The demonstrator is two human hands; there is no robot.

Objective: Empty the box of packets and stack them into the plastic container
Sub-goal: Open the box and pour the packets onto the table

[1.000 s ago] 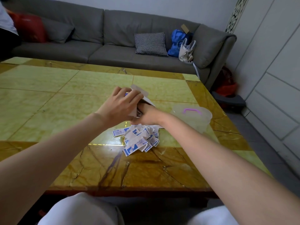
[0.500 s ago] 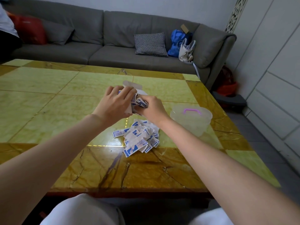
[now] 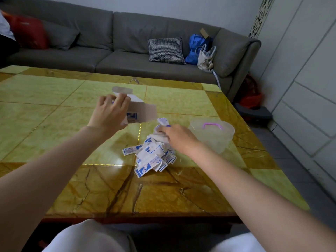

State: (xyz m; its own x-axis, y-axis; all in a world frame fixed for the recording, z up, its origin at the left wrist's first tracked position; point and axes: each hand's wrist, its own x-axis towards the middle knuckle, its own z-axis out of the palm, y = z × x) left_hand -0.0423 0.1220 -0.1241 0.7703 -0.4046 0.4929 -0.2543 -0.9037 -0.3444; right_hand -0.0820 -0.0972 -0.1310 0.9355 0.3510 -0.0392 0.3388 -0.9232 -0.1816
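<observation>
The small white cardboard box [image 3: 136, 110] with blue print is held up over the yellow-green and amber marble table [image 3: 54, 99], its end flaps open; a blue panel shows on the side facing the camera, but the lettering there is too blurred to read. The left hand [image 3: 109, 113] grips the box from its left side, fingers curled over the top edge and closed on the card. Below and to the right lies a loose heap of flat white packets with blue stripes [image 3: 151, 157] on the table; each carries blue characters, too small to make out. The right hand [image 3: 177, 137] rests over the far top of that heap, its fingers closed on a few white and blue packets [image 3: 163, 122] that stick up past the fingertips. Just to the right of this hand, touching neither hand, stands the clear round plastic container with a purple handle on its lid [image 3: 212, 133], near the table's right edge. A grey sofa [image 3: 127, 42] runs behind the table.
</observation>
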